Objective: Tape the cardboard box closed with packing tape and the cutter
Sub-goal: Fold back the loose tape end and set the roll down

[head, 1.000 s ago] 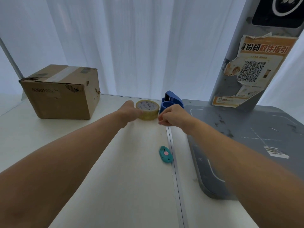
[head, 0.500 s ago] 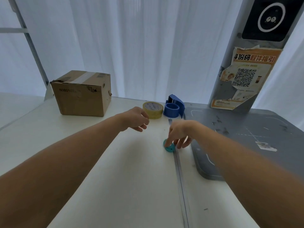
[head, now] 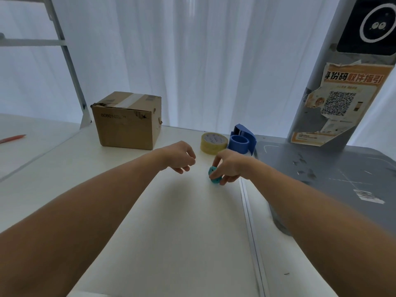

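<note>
1. Right hand: fingers pinched on the teal cutter, which sits low on the white tabletop.
2. Left hand: loosely curled, empty, just left of the right hand.
3. Tape roll: flat on the tabletop beyond both hands, beside the blue dispenser.
4. Cardboard box: far left, flaps down, tape strip across the top.

Soft, cool daylight comes through the white curtain across the top of the frame, brightest at upper centre. Faint shadows lie on the desk beneath the forearms. Wide-angle distortion bends the edges; fine detail is slightly soft.
</note>
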{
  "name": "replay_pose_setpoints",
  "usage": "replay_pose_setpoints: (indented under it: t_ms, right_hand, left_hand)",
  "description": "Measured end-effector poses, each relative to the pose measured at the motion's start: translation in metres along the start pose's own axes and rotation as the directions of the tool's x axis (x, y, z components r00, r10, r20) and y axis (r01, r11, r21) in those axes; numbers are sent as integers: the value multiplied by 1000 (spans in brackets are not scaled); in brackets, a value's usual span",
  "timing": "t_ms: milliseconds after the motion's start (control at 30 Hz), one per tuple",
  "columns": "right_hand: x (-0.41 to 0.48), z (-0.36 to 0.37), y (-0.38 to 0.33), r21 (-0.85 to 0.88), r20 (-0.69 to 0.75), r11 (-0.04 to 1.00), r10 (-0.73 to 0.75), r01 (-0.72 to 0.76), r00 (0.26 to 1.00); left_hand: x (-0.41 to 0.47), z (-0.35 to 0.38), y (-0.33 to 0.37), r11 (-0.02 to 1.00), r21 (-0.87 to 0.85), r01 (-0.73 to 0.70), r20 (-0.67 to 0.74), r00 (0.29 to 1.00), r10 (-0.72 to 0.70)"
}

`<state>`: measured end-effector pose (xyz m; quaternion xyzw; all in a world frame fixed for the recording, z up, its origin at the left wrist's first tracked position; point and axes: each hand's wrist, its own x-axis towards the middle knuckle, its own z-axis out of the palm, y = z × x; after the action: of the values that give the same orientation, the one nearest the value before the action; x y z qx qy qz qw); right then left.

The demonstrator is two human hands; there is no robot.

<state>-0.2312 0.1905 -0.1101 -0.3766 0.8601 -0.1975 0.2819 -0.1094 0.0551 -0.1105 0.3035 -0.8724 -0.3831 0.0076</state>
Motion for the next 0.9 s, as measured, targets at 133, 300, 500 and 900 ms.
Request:
replay_pose_setpoints:
  t_ms: [133, 300, 500, 900]
  right_hand:
    - [15, 9, -15, 104, -65, 994, -39, 45, 997]
    - [39, 23, -31, 206, -89, 978, -4, 23, 996]
    - [75, 39, -38, 264, -181, 963, 4, 44, 983]
    - [145, 46, -58, 50, -353, 997, -43, 64, 935]
  left_hand:
    - [3, -11, -17, 999, 9, 42, -16, 999, -42]
    - [12, -19, -35, 997, -9, 83, -10, 997, -83]
    - [33, -22, -44, 997, -27, 76, -20, 997, -76]
    - [80, -28, -46, 971, 223, 83, -154, 987, -49]
